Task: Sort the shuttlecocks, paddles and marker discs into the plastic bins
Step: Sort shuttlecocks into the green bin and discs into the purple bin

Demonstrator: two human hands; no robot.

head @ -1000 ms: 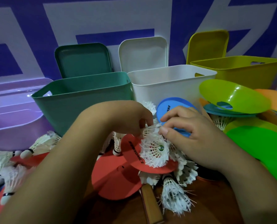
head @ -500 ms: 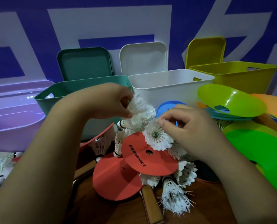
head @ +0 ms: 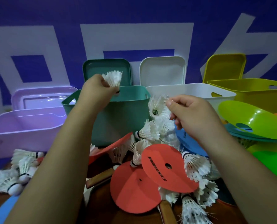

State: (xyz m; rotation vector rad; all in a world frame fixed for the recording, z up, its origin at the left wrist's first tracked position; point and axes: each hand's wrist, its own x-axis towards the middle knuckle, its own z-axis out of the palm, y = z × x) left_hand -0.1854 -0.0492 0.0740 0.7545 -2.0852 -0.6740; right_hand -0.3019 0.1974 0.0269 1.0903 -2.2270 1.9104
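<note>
While raised over bin [head: 135,92], left hand [head: 98,90] grips shuttlecock [head: 112,78].

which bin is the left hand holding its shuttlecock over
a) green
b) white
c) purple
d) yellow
a: the left hand grips a shuttlecock right above the open top of the green bin, at its near rim.

A blue wall [head: 134,13] with white shapes fills the upper frame. Dark brown tabletop [head: 100,206] shows at the bottom.
</note>
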